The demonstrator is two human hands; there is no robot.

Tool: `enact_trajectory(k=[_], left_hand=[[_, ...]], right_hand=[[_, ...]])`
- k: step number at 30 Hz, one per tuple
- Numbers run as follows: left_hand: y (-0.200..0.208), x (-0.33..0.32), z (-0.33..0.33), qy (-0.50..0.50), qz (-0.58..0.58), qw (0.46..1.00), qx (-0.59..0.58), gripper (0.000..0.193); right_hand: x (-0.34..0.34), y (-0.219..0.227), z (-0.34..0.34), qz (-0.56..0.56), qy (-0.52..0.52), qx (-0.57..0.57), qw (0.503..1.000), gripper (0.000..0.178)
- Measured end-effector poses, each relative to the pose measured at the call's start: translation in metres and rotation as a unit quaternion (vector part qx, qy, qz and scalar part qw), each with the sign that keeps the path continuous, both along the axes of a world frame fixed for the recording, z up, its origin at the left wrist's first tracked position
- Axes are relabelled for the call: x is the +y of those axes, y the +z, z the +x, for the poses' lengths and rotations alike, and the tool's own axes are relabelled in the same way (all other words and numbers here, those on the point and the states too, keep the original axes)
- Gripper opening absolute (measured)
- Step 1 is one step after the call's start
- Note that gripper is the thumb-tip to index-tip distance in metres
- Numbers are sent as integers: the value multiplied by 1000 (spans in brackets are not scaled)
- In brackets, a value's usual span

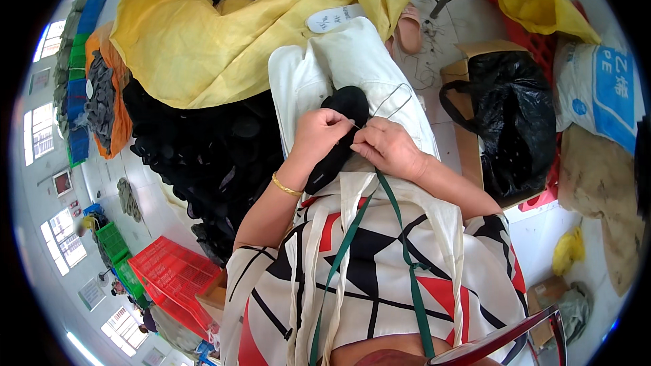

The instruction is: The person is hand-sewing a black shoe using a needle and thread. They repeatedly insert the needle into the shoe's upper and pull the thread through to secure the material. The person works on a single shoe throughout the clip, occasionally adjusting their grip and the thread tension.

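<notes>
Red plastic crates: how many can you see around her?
2. One red plastic crate lies on the floor at lower left; another red crate sits at upper right, partly under a yellow bag. Others may be hidden.

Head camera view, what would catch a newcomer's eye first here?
At centre, the left hand and right hand pinch a black fabric piece on the lap, a thin thread loop arcing above. A big yellow sack spreads upper left over a heap of black pieces; a red crate sits lower left.
</notes>
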State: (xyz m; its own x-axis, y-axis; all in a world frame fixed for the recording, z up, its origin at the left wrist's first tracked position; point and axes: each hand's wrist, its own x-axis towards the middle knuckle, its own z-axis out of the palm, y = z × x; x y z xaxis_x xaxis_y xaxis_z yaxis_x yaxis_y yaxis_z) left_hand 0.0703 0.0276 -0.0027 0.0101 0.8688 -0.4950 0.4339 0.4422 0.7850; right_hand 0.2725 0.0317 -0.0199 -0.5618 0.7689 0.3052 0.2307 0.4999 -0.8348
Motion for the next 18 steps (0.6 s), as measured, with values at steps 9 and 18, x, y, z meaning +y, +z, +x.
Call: enact_trajectory(k=[9,18], left_hand=[[1,-8,-20,214,-156,881,-392,9],[-7,-9,-18,-27,143,989,10,9]], right_hand=[[34,-1,-5,-100,-34,-67,992,6],[55,-13,-24,90,-2,-130,987,9]])
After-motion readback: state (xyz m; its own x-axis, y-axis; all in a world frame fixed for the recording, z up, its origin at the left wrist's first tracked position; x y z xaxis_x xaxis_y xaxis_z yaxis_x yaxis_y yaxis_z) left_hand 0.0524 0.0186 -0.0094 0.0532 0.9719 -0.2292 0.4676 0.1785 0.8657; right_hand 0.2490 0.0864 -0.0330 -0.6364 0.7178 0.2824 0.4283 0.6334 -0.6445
